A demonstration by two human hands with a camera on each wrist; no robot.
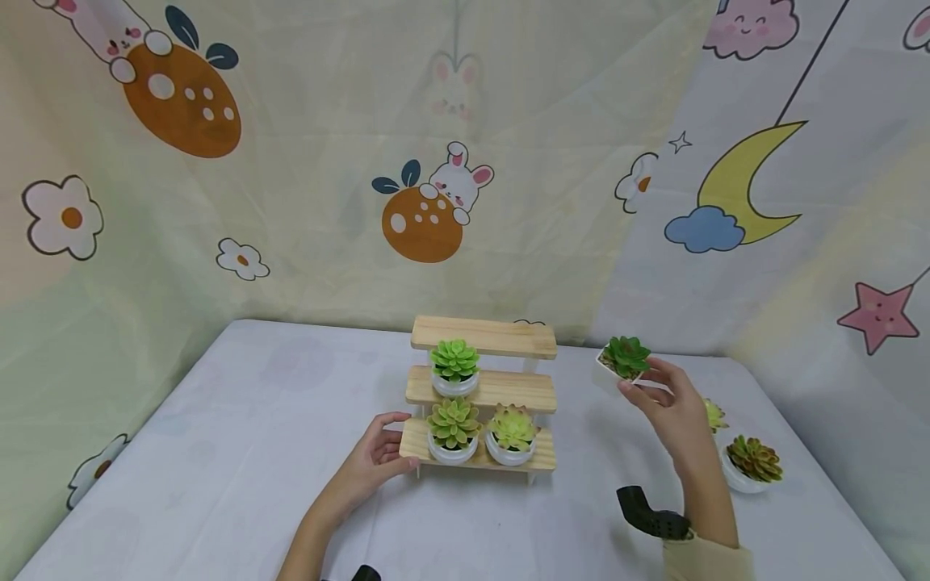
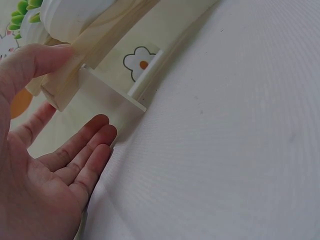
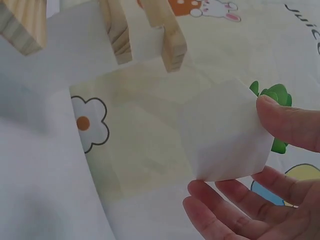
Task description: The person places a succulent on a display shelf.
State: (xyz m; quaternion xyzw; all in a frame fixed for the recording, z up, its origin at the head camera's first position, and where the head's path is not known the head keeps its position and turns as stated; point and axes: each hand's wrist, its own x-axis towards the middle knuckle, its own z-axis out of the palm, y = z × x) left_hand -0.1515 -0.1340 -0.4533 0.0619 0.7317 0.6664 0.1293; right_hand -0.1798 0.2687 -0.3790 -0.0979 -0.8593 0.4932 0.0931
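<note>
A three-tier wooden plant stand (image 1: 483, 337) stands on the table. My left hand (image 1: 372, 461) grips the left end of its lowest board (image 2: 62, 87) between thumb and index finger; the other fingers are free below. Off the stand's right side, my right hand (image 1: 672, 403) pinches a dark green succulent in a square white pot (image 1: 626, 358), holding it tilted in the air. The right wrist view shows the white pot (image 3: 227, 137) between thumb and fingers. A bright green succulent (image 1: 454, 361) sits on the middle board. Two more succulents, left (image 1: 453, 422) and right (image 1: 513, 428), occupy the lowest board.
Beyond my right forearm stand a reddish-green succulent (image 1: 756, 460) in a round white pot and a pale green one (image 1: 715, 414), partly hidden by the wrist. A white cloth covers the table (image 1: 291, 403). Printed cloth hangs behind and along the sides.
</note>
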